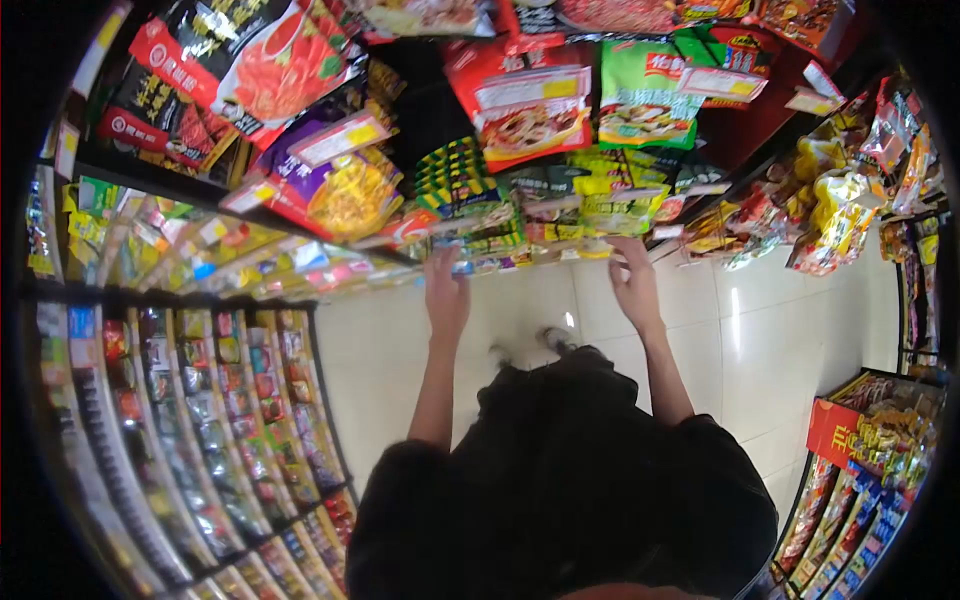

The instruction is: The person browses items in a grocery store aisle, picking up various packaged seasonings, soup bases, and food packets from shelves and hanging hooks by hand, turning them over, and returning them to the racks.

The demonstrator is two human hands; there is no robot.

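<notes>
My left hand (447, 290) reaches up to the shelf's front edge, fingers stretched towards small green-and-yellow packets (495, 228). Its fingertips are slightly blurred, and whether they touch the shelf I cannot tell. To the right, my right hand (633, 284) is at the same edge with fingers apart, just below a yellow-green packet (625, 210). Nothing shows in either palm. Above hang a red food pouch (525, 110) and a green-and-white pouch (650, 95), both behind price tags. Left of them is a purple pouch (340, 185) with a yellow food picture.
A long shelf rack (220, 420) of small packets runs along the left. Loose bagged snacks (840, 205) bulge out at the right. Lower right stands a display with a red box (836, 430). Pale floor tiles (520, 310) lie underfoot.
</notes>
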